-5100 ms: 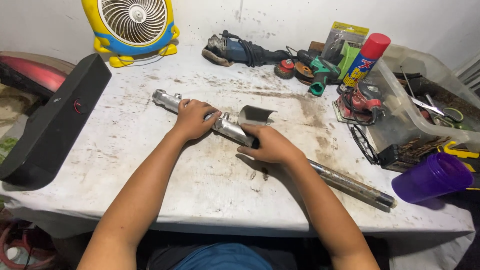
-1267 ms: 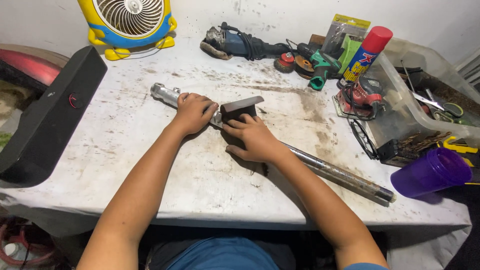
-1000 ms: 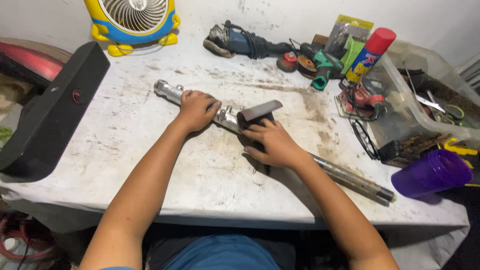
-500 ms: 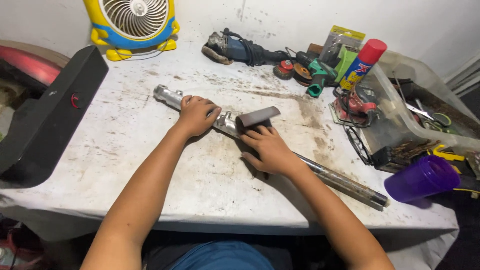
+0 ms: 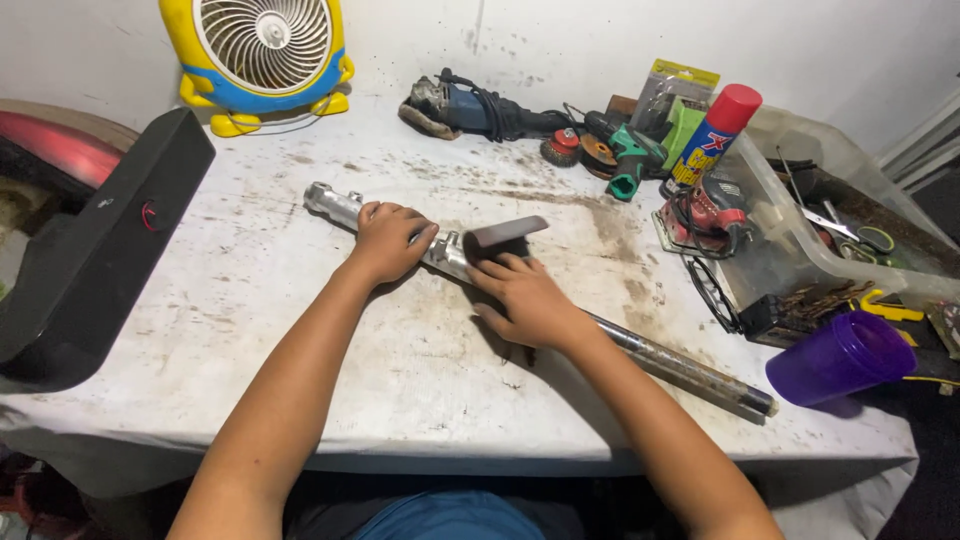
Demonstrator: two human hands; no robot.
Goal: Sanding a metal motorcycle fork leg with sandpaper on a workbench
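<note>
Left hand (image 5: 388,240) clamps the metal tube (image 5: 640,350) mid-frame, fingers curled over it. Right hand (image 5: 527,300) pinches a dark sheet (image 5: 505,236) against the tube.

Metal tube (image 5: 660,360) lies diagonally across the table (image 5: 250,330), fan (image 5: 262,50) behind.

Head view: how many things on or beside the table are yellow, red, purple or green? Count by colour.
Yellow: 1, the fan
Red: 2, the spray can cap and the sander
Purple: 1, the cup
Green: 1, the green tool
Total: 5
Small yellow bits by the bin are too unclear to count.
</note>
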